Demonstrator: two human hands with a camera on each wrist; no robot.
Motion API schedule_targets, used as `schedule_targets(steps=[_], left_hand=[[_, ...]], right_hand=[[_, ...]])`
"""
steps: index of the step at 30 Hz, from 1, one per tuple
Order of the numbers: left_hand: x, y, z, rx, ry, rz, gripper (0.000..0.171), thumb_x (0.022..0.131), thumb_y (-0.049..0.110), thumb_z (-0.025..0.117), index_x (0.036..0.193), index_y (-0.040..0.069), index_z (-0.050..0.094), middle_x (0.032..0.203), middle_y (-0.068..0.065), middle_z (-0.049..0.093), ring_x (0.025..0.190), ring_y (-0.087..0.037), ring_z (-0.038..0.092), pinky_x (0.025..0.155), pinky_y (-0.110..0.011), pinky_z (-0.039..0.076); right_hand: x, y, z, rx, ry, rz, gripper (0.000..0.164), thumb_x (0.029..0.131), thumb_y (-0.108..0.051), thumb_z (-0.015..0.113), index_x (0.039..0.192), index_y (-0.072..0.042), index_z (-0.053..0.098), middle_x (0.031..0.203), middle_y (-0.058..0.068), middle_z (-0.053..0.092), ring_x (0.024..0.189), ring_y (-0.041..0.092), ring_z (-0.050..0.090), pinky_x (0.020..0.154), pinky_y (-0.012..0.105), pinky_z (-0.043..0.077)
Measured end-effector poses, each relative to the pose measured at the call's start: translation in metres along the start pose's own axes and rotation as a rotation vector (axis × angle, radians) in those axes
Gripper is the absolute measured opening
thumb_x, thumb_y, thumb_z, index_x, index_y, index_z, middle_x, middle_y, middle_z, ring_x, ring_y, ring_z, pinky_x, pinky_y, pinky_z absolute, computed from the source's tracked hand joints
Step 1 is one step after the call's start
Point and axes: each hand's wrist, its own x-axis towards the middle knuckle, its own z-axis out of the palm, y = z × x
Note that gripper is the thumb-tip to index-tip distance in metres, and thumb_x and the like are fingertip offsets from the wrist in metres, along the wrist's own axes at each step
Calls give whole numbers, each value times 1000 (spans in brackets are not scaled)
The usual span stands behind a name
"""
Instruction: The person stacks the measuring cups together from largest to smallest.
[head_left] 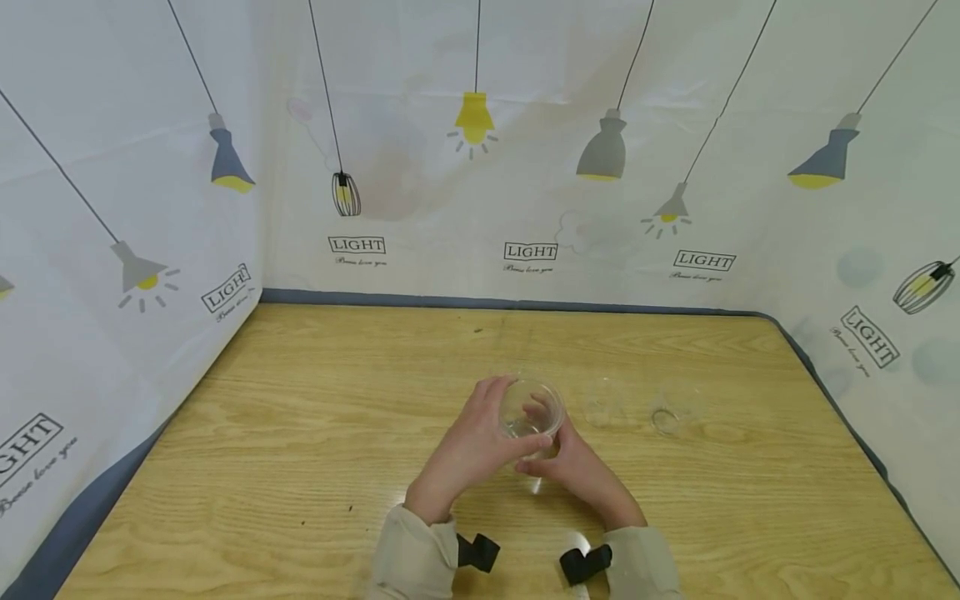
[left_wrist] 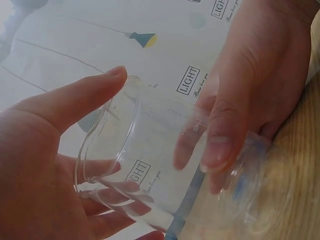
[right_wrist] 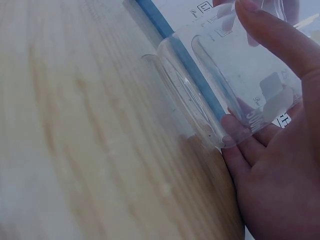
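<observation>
Beige fabric sleeves, the left one (head_left: 412, 554) and the right one (head_left: 641, 562), entered from the bottom edge of the head frame, each with a small black fitting (head_left: 478, 552) on its inner side. Beyond them, near the centre of the frame, the person's two bare hands held a clear, colourless, round plastic cup (head_left: 522, 408) between them, its open rim facing up toward the head camera. The left hand (head_left: 474, 437) was curled around the cup near its rim, thumb on the near side and fingers on the far side. The right hand (head_left: 576, 468) was partly closed around the lower part, with thumb and fingers on opposite sides of the wall. Pale printed characters showed on the cup in the right wrist view; whether its base touched the yellowish wood-grain table (head_left: 300, 433) could not be told.

Right of centre, a faint transparent object (head_left: 602, 408) lay just beyond the right hand, and a second clear item (head_left: 666, 421) lay farther right; their exact shapes were hard to make out. Across the upper frame hung a white backdrop (head_left: 427, 279) printed with lamps and the word "LIGHT", edged in blue-grey along the table's far side.
</observation>
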Motion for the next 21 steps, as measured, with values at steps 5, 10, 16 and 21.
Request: schedule_targets(steps=[5,10,16,21], left_hand=[[0,-1,0,23,-14,7,89,70,65,58,141,23,22,142,-4,22,125,-23,30,93,-47,35],[1,-2,-1,26,-19,7,90,71,65,57,142,23,22,142,-4,22,125,-23,30,93,-47,35],[0,-2,-1,23,-19,5,90,71,63,58,142,22,21,142,-3,22,126,-22,30,94,-46,35],[0,-2,0,19,-19,6,90,71,63,58,142,21,21,142,-3,22,125,-23,30,94,-46,35]], right_hand=[[0,0,0,-10,2,-4,88,71,-17,76,139,-25,19,141,5,30,128,23,26,99,57,16],[0,1,0,-17,2,6,89,72,-18,75,139,-27,18,141,4,30,129,21,26,100,56,16],[1,0,0,-26,6,7,89,72,-15,75,139,-26,18,141,4,30,129,20,26,100,56,15],[1,1,0,-25,8,8,88,72,-13,75,139,-25,19,141,4,31,129,20,26,100,55,15]])
